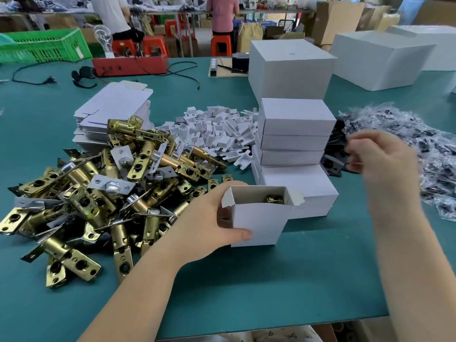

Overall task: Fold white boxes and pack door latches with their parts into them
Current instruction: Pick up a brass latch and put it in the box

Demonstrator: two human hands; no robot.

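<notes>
Item in hand — small white folded cardboard box, standing upright on the green table mat just in front of the stack of closed white boxes. Long axis vertical; open mouth points up, top flaps unfolded at either side.

Contents: one brass-coloured door latch, only its end showing inside the mouth, apparently lying along the box's long axis.

Left hand: curled round the box's left side, thumb across the front face, fingers behind — steadying it.

Right hand: raised over the heap of clear plastic bags of small dark parts, blurred; fingers appear drawn together, but whether they pinch a bag cannot be told.

Step, as judged: packing stage, latch already in, parts not yet added. Next move calls for one bag to be brought to the open mouth and dropped in beside the latch, then the flaps tucked shut.

Also present: pile of loose brass latches, heap of small white card inserts, stack of flat unfolded box blanks.
</notes>
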